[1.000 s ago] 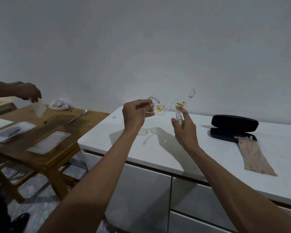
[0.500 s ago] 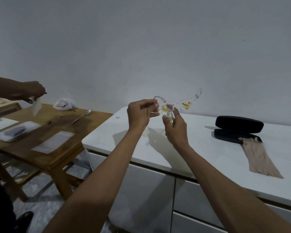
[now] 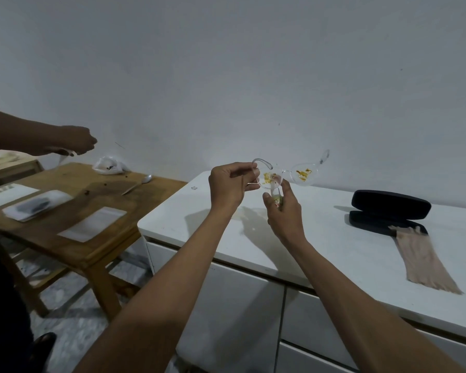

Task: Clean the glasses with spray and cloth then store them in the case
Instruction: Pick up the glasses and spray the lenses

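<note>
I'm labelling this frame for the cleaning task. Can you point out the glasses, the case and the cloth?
glasses point(image 3: 304, 175): head view, on the stained lens farther from the left hand.
case point(image 3: 390, 204): head view, on the raised lid.
cloth point(image 3: 425, 262): head view, mid-length of the beige strip.

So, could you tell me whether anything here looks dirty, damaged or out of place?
Yes: both lenses of the clear glasses, held up by the left hand, carry yellow smears. The right hand holds a small spray bottle just below them. The open black case and cloth lie normally.

The right hand point(image 3: 284, 211) has carried the spray bottle point(image 3: 277, 201) from the right lens to under the glasses' point(image 3: 288, 175) left lens.
</note>
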`<state>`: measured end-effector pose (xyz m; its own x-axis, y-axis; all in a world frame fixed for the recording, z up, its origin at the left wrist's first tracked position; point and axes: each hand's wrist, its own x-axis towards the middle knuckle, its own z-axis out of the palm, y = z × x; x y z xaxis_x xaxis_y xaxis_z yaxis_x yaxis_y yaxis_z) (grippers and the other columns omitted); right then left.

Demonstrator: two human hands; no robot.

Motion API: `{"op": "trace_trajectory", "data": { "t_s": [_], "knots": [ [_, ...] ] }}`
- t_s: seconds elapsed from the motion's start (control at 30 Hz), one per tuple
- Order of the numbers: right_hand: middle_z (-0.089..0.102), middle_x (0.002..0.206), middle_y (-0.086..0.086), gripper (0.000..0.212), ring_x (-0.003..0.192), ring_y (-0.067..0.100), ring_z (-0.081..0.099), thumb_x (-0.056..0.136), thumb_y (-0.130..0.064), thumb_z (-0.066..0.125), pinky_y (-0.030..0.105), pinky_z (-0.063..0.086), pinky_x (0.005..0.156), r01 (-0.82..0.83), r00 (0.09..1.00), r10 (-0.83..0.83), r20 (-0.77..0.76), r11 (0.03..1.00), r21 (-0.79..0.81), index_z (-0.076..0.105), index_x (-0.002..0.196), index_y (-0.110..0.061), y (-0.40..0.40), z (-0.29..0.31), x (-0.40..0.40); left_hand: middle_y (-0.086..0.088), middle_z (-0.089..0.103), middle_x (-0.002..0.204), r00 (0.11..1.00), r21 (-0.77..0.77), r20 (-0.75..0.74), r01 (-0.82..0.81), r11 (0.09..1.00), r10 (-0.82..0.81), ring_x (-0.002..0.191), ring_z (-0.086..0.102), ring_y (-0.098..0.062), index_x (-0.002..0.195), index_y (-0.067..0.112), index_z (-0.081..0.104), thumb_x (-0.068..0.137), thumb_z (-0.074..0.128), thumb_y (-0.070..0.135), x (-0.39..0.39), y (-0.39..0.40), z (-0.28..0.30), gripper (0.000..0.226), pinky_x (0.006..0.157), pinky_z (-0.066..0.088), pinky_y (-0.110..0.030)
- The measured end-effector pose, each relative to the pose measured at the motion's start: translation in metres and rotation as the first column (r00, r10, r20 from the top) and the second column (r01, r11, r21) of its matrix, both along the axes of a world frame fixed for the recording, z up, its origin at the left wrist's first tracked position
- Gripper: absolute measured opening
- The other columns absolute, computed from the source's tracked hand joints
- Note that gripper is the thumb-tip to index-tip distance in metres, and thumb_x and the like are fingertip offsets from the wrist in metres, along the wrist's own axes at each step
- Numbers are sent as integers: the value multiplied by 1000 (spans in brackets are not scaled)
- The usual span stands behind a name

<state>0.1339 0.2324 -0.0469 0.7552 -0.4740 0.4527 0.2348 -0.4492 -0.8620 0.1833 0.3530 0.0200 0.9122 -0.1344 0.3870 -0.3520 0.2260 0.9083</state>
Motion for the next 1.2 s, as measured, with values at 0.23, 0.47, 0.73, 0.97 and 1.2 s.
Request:
{"op": "trace_trajectory", "data": {
  "t_s": [0.23, 0.47, 0.73, 0.97, 1.2],
  "knots": [
    [66, 79, 4, 51, 67, 24, 56, 102, -24, 39, 36, 49, 67, 27, 999, -26, -22, 999, 39, 41, 148, -46, -28, 0, -16, -10, 73, 76, 1000, -43, -8, 24, 999, -24, 67, 69, -30, 82, 5, 77, 80, 77, -7, 3, 4, 2, 13, 68, 62, -37],
    [67, 90, 6, 32, 77, 32, 69, 98, -25, 56, 57, 59, 71, 196, 980, -197, 23, 979, 58, 50, 129, -26, -97, 23, -53, -1, 74, 71, 999, -79, -26, 43, 996, -45, 69, 69, -28, 83, 1, 76, 81, 75, -10, 6, -9, -1, 11, 68, 63, -37],
    [65, 97, 1, 34, 79, 22, 70, 95, -23, 67, 51, 62, 80, 413, 905, -419, 73, 907, 83, 58, 127, -23, -168, 47, -125, -7, 74, 76, 996, -61, -40, 81, 995, -84, 71, 69, -29, 88, -7, 75, 81, 75, -8, -13, -59, -8, 8, 65, 62, -33],
    [67, 100, 2, 34, 84, 22, 67, 94, -22, 69, 47, 60, 85, 613, 779, -623, 70, 781, 122, 61, 127, -25, -226, 46, -201, -13, 74, 82, 985, -13, -52, 163, 987, -163, 73, 69, -26, 91, -10, 75, 81, 73, -9, -47, -121, -19, 10, 64, 62, -31],
    [70, 102, 7, 35, 85, 25, 67, 92, -16, 71, 48, 59, 90, 749, 657, -754, -13, 650, 129, 63, 126, -19, -267, 24, -270, -17, 74, 85, 967, -8, -73, 245, 969, -245, 73, 70, -25, 93, -8, 75, 81, 74, -7, -78, -165, -26, 12, 64, 62, -29]
  ]
}}
